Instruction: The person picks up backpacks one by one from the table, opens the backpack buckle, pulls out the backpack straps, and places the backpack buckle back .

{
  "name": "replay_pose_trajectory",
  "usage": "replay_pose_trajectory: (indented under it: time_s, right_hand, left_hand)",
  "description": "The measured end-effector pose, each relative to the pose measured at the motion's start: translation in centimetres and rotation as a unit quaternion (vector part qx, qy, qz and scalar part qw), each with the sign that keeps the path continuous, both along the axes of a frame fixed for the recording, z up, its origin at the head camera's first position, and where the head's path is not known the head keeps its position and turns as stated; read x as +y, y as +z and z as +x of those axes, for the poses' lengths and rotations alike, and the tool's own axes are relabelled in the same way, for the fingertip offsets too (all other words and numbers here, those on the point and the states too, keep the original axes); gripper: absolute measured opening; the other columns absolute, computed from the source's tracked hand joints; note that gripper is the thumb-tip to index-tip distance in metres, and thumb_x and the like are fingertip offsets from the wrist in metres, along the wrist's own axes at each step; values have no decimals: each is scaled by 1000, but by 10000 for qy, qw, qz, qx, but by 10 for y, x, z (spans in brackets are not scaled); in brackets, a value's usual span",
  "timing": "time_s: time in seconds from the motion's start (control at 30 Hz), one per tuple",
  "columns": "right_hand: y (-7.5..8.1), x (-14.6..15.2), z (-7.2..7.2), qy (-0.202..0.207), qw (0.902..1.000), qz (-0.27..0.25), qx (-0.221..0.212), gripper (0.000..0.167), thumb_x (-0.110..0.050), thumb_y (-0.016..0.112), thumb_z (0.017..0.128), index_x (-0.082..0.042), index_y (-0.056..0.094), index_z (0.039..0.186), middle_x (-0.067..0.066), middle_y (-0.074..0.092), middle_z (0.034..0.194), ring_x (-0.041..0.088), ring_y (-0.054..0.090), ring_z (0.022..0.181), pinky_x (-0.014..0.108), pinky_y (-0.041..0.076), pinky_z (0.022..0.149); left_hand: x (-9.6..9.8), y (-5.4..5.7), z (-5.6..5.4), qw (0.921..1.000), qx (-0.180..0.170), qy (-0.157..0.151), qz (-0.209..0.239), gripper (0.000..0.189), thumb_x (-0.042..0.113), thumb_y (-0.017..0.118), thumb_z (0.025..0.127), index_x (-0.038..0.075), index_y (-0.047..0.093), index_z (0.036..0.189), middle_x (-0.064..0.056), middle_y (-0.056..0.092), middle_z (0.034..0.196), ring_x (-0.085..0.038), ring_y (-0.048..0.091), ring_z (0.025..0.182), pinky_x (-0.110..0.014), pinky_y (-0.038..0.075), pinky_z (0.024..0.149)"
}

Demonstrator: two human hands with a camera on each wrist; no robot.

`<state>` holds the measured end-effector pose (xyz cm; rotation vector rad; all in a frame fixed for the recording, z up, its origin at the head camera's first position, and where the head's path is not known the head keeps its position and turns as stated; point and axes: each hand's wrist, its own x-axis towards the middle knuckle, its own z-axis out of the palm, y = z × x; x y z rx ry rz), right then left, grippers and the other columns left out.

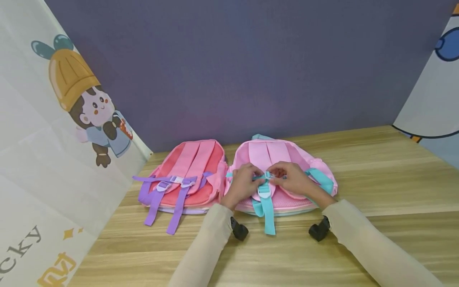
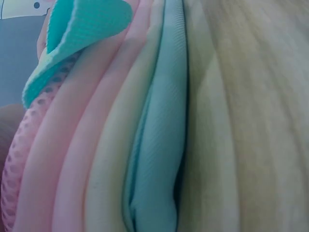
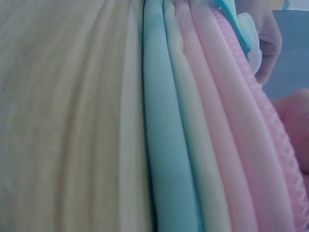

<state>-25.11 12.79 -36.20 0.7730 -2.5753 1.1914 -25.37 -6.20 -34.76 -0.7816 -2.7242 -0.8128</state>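
Note:
A light pink backpack (image 1: pixel 287 202) lies back side up on the table, with teal straps and two padded pink shoulder straps. Across those straps runs a teal chest strap with a small buckle (image 1: pixel 267 175). From the left, my left hand (image 1: pixel 245 182) pinches the chest strap beside the buckle between thumb and fingers. My right hand (image 1: pixel 293 178) pinches the buckle's right side, fingers bent. Below it, a white adjuster (image 1: pixel 264 193) holds a teal webbing tail (image 1: pixel 269 217) that hangs over the front edge. Both wrist views mostly show the bag's layered side, with teal webbing (image 2: pixel 87 29) in the left one.
To the left, touching the pink bag, lies a coral-pink backpack (image 1: pixel 206 197) with purple straps and its chest buckle (image 1: pixel 176 179) fastened. Wooden table (image 1: pixel 376 179) surface extends right and in front. Behind stands a dark grey-blue panel (image 1: pixel 251 71); a printed curtain (image 1: pixel 39 159) hangs left.

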Motion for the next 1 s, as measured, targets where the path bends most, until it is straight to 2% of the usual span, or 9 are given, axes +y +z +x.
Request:
replay_pose_trajectory:
  time_s: [0.43, 0.8, 0.9, 1.0]
  right_hand:
    - [1, 1, 1, -41, 9994, 351, -18, 25, -4, 70, 82, -1, 66, 105, 6, 64, 87, 17, 59, 81, 37, 50, 77]
    - [1, 1, -1, 106, 9998, -89, -106, 22, -4, 73, 80, -4, 61, 98, 6, 62, 86, 15, 57, 80, 32, 49, 75]
    - [0, 1, -2, 115, 9998, -145, -58, 20, -5, 73, 81, -4, 61, 98, 6, 63, 85, 14, 57, 79, 28, 49, 73]
    - [0, 1, -1, 136, 9997, -187, -23, 18, -4, 72, 82, -4, 62, 97, 6, 63, 85, 14, 58, 79, 28, 49, 73]
  left_hand:
    - [4, -3, 0, 9999, 54, 95, -47, 18, 21, 70, 86, 8, 72, 100, -3, 66, 98, -18, 57, 98, -36, 34, 86]
    - [5, -2, 2, 9998, 33, 168, 34, 20, 21, 71, 86, 8, 72, 100, -4, 66, 100, -18, 56, 98, -32, 36, 82]
    - [4, -1, 2, 10000, -15, 98, 2, 21, 22, 70, 87, 7, 71, 101, -4, 66, 101, -19, 56, 99, -34, 37, 82]
    - [0, 0, 0, 9999, -53, -100, -115, 21, 21, 67, 89, 6, 71, 102, -6, 66, 101, -20, 56, 100, -36, 39, 85]
